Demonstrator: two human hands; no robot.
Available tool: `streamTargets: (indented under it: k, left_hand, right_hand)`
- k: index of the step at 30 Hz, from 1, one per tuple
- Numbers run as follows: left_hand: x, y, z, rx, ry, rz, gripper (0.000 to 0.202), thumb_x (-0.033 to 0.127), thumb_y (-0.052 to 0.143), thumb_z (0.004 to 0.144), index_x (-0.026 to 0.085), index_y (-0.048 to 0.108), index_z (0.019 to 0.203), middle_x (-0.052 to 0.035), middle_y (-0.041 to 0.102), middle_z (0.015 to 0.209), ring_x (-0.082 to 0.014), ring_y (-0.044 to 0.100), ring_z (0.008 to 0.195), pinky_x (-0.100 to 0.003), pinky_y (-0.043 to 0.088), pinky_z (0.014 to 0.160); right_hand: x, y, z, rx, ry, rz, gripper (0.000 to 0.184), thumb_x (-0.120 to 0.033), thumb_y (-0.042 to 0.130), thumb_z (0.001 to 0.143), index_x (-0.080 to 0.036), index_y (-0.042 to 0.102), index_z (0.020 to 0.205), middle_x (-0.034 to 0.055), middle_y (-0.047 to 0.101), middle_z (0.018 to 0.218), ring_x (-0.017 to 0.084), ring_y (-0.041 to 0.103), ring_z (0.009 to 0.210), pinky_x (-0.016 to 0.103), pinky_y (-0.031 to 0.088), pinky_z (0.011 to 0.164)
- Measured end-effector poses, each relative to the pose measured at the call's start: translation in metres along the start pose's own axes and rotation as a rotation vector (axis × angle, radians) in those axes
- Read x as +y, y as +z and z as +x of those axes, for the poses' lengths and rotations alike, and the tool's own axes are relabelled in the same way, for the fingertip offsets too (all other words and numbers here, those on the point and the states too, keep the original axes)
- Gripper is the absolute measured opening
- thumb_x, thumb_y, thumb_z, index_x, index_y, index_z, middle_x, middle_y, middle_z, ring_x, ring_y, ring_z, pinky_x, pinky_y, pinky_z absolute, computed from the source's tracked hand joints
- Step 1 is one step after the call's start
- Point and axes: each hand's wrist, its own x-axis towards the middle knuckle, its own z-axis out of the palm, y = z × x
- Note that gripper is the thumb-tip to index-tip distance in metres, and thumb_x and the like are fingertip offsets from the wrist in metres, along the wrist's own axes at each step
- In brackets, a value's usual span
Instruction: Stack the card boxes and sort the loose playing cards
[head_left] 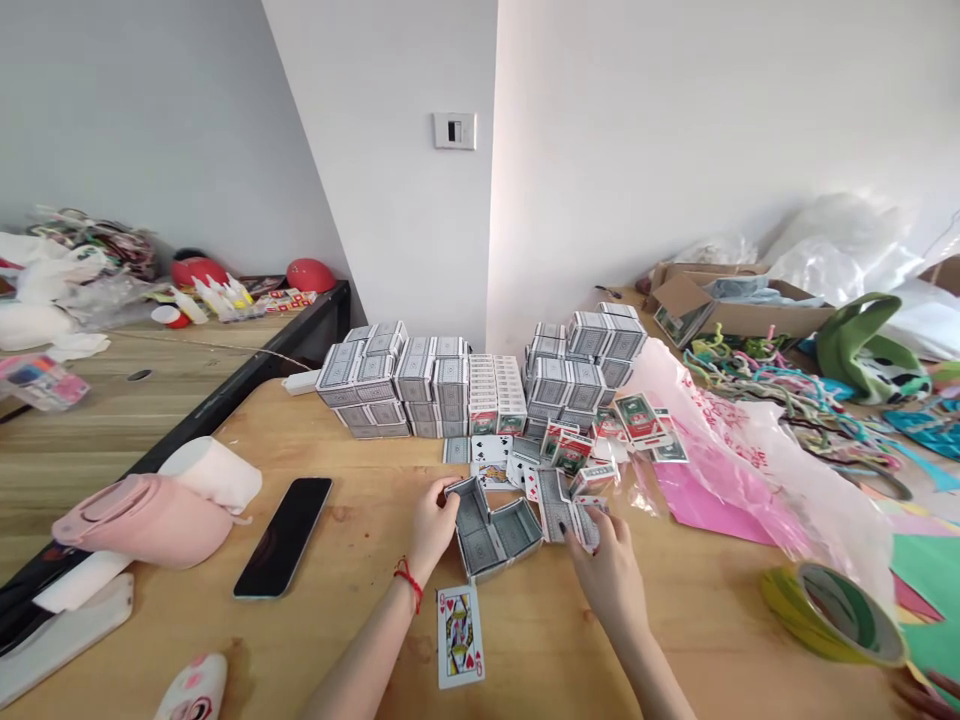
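Observation:
My left hand (435,525), with a red string bracelet, grips the left wall of an open box built from playing cards (474,535). This box has an L-like shape with inner compartments, and grey patterned card backs line it. My right hand (609,570) is closed around the edge of a grey-backed playing card (583,524), just right of the box; its fingertips partly cover the card. More loose cards (491,465) lie face up and face down behind the box. A queen of hearts (460,637) lies face up in front of it.
Stacked card blocks (364,375) and more card blocks (566,380) stand by the wall, with card packs (574,450) nearby. A phone (283,537) and pink visor (154,515) lie left. Yellow tape (832,612), pink plastic (720,450) and a carton (750,312) are right.

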Motion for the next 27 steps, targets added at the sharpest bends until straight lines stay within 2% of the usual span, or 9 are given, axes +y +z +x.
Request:
streamTargets:
  k: [3, 7, 9, 12, 17, 22, 24, 27]
  left_hand:
    - [0.001, -0.002, 0.000, 0.048, -0.002, 0.019, 0.022, 0.020, 0.045, 0.071, 0.020, 0.062, 0.085, -0.0056, 0.066, 0.093, -0.0206, 0.059, 0.091, -0.034, 0.044, 0.083]
    - [-0.002, -0.011, 0.000, 0.135, -0.026, 0.026, 0.021, 0.022, 0.046, 0.069, 0.021, 0.062, 0.084, -0.0053, 0.066, 0.091, -0.0217, 0.060, 0.088, -0.033, 0.046, 0.078]
    - [-0.006, -0.014, -0.002, 0.166, -0.039, 0.025, 0.021, 0.024, 0.047, 0.070, 0.021, 0.061, 0.085, -0.0057, 0.066, 0.091, -0.0220, 0.061, 0.087, -0.033, 0.047, 0.075]
    - [-0.012, -0.014, -0.006, 0.203, -0.021, 0.043, 0.023, 0.027, 0.048, 0.071, 0.021, 0.060, 0.090, -0.0066, 0.065, 0.094, -0.0218, 0.060, 0.089, -0.033, 0.047, 0.078]
    - [-0.015, -0.011, -0.011, 0.225, -0.016, 0.081, 0.026, 0.022, 0.043, 0.073, 0.020, 0.059, 0.094, -0.0072, 0.063, 0.100, -0.0210, 0.057, 0.096, -0.034, 0.044, 0.086]
    - [-0.011, -0.012, 0.000, 0.155, -0.016, 0.007, 0.029, 0.016, 0.041, 0.069, 0.019, 0.061, 0.090, -0.0061, 0.065, 0.097, -0.0203, 0.058, 0.093, -0.033, 0.045, 0.084]
    - [-0.011, -0.010, 0.006, 0.173, -0.010, -0.051, 0.029, 0.017, 0.038, 0.070, 0.018, 0.063, 0.085, -0.0062, 0.066, 0.093, -0.0198, 0.059, 0.091, -0.033, 0.045, 0.084]
    - [-0.011, -0.005, 0.012, 0.271, -0.008, -0.111, 0.030, 0.018, 0.034, 0.071, 0.018, 0.063, 0.080, -0.0064, 0.066, 0.090, -0.0190, 0.060, 0.088, -0.032, 0.046, 0.082]
  right_hand:
    - [0.001, 0.005, 0.005, -0.077, -0.090, -0.144, 0.042, -0.045, 0.048, 0.076, -0.019, 0.053, 0.108, 0.0124, 0.057, 0.098, 0.030, 0.051, 0.096, 0.040, 0.043, 0.075]
    - [-0.008, 0.008, 0.006, -0.144, -0.165, -0.293, 0.045, -0.044, 0.057, 0.069, -0.023, 0.055, 0.109, 0.0122, 0.055, 0.111, 0.034, 0.045, 0.102, 0.044, 0.040, 0.075]
    - [-0.010, 0.008, 0.004, -0.170, -0.210, -0.319, 0.037, -0.039, 0.057, 0.071, -0.027, 0.057, 0.106, 0.0101, 0.055, 0.114, 0.033, 0.046, 0.101, 0.042, 0.041, 0.073]
    - [-0.007, 0.010, 0.003, -0.207, -0.309, -0.291, 0.021, -0.026, 0.048, 0.078, -0.028, 0.063, 0.094, 0.0067, 0.059, 0.107, 0.027, 0.051, 0.092, 0.035, 0.043, 0.067]
    - [0.000, 0.005, 0.003, -0.238, -0.331, -0.166, 0.027, -0.018, 0.037, 0.082, -0.023, 0.061, 0.070, 0.0063, 0.063, 0.084, 0.021, 0.055, 0.082, 0.029, 0.043, 0.061]
    - [-0.014, -0.024, 0.011, -0.199, -0.210, 0.132, 0.019, -0.030, 0.045, 0.080, -0.021, 0.055, 0.066, 0.0061, 0.061, 0.075, 0.021, 0.054, 0.075, 0.032, 0.043, 0.066]
    - [-0.022, -0.040, 0.017, -0.220, -0.048, 0.290, 0.019, -0.037, 0.049, 0.077, -0.021, 0.056, 0.068, 0.0060, 0.061, 0.075, 0.018, 0.052, 0.063, 0.030, 0.041, 0.056]
    - [-0.030, -0.061, 0.029, -0.368, 0.228, 0.685, 0.027, -0.046, 0.055, 0.072, -0.019, 0.056, 0.070, 0.0043, 0.058, 0.067, 0.015, 0.050, 0.056, 0.027, 0.040, 0.049]
